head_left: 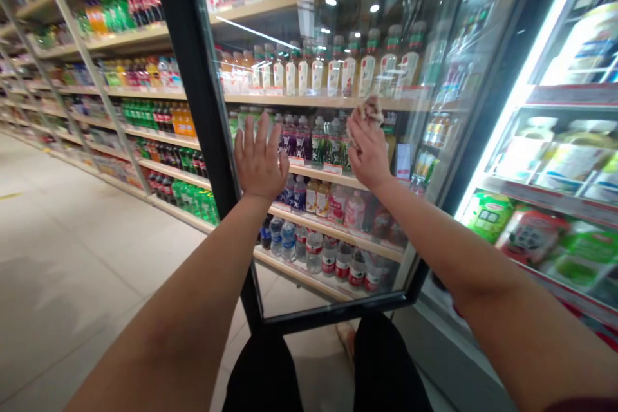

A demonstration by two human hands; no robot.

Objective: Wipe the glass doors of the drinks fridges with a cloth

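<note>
A glass door (309, 277) with a black frame stands swung out in front of me. Flat against the left part of the pane lies my left hand (261, 158), its fingers spread and nothing in it. My right hand (369, 154) presses a crumpled, brownish-white cloth (371, 109) to the glass, right of the middle. Fingers are bunched around the cloth, so part of it is hidden. Ceiling lights reflect in the upper pane, and rows of bottles show through it.
Beyond the glass run wooden shelves of bottled drinks (318, 71). More drink shelves (145, 87) stretch away at left beside the tiled floor (72, 238). At right the lit cooler (555, 193) holds bottles and pouches. My knees (263, 373) are close under the door's bottom edge.
</note>
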